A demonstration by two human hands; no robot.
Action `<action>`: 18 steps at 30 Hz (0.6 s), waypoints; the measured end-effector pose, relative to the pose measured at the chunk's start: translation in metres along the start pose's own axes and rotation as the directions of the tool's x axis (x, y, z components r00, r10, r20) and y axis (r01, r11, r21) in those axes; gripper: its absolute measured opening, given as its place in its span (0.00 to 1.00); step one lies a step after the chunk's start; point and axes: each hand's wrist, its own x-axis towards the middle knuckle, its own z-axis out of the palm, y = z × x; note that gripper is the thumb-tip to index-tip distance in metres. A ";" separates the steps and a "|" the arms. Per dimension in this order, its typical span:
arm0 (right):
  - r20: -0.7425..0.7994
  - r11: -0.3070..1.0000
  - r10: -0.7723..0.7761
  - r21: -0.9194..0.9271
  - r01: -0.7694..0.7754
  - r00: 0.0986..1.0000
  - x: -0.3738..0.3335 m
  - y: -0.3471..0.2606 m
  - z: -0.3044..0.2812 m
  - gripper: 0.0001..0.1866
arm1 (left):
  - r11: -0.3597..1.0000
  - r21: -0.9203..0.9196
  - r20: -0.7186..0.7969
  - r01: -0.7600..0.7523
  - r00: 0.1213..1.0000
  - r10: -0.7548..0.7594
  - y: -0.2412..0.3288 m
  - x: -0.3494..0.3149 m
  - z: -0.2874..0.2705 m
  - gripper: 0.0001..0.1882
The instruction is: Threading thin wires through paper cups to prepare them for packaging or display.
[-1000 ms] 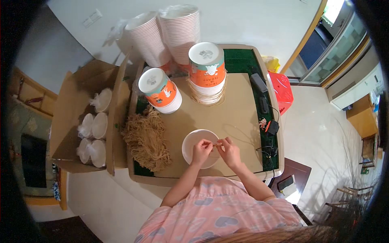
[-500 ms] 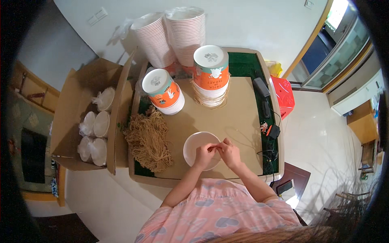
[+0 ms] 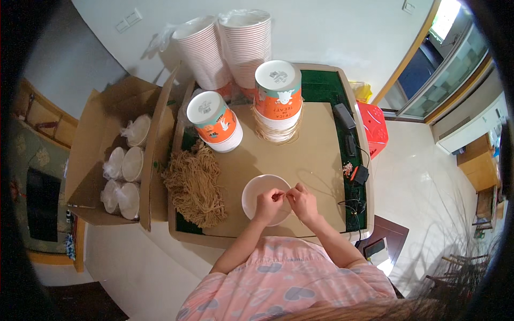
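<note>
Near the table's front edge stands an open white paper bucket (image 3: 252, 196), seen from above into its pale inside. Over its right part, my left hand (image 3: 267, 205) and my right hand (image 3: 303, 204) meet, fingertips pinched close together. Whatever lies between the fingers is too small and too hidden to make out. A tangled heap of brown twine (image 3: 195, 187) lies left of the bucket. Beyond it, a short upside-down stack of orange and teal printed paper buckets (image 3: 218, 126) tilts slightly. A taller upside-down stack (image 3: 278, 101) to its right has loops of twine round its lower part.
Two tall stacks of wrapped paper buckets (image 3: 245, 45) stand against the wall. A cardboard box (image 3: 85, 166) at the left holds more bagged buckets. Along the table's right side lie black adapters and cables (image 3: 344, 115). A red plastic stool (image 3: 373, 128) stands beyond that edge.
My fingertips have shifted very slightly while staying pinched together over the bucket. The whole view has moved a little; the other things stay where they were.
</note>
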 end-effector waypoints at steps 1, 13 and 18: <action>0.000 1.000 -0.001 0.001 0.001 1.000 0.000 -0.002 -0.001 0.03 | 1.000 -0.011 0.016 0.023 1.000 -0.023 0.002 -0.001 -0.003 0.06; -0.029 0.987 -0.027 0.157 0.031 0.999 -0.002 -0.004 -0.001 0.04 | 0.985 -0.159 0.095 0.064 0.994 -0.049 -0.002 0.001 -0.010 0.09; -0.004 0.994 -0.045 0.102 0.046 0.999 -0.003 -0.005 0.000 0.03 | 0.996 -0.067 0.090 0.055 0.995 -0.049 -0.003 0.002 -0.008 0.06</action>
